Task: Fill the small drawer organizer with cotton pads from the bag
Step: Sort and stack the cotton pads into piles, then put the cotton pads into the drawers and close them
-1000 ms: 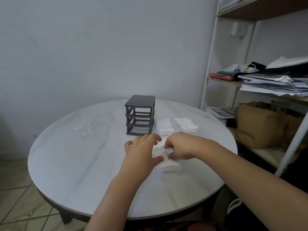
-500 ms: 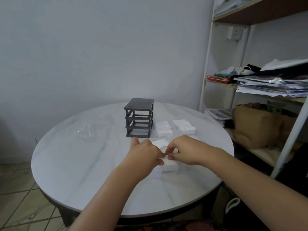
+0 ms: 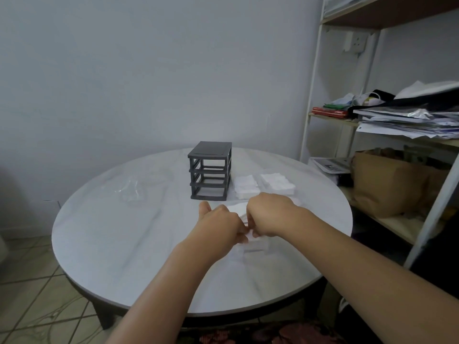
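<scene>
Left hand (image 3: pixel 218 225) has drawn its fingers in. A second ago they lay spread over the white heap; now they curl and pinch the cotton pads (image 3: pixel 257 245) against the right hand (image 3: pixel 270 217), whose fingertips nip the same pads from above. The two hands have closed until they touch, low over the table (image 3: pixel 124 244), just in front of the drawer organizer (image 3: pixel 210 173). Its three slots stand empty, and two more white piles (image 3: pixel 246 188) lie just to its right; whether those sit in drawers I cannot tell. The clear bag (image 3: pixel 129 191) lies slack, well off to the left. To me the pads are being squared into a batch, so the filling looks only part done.
</scene>
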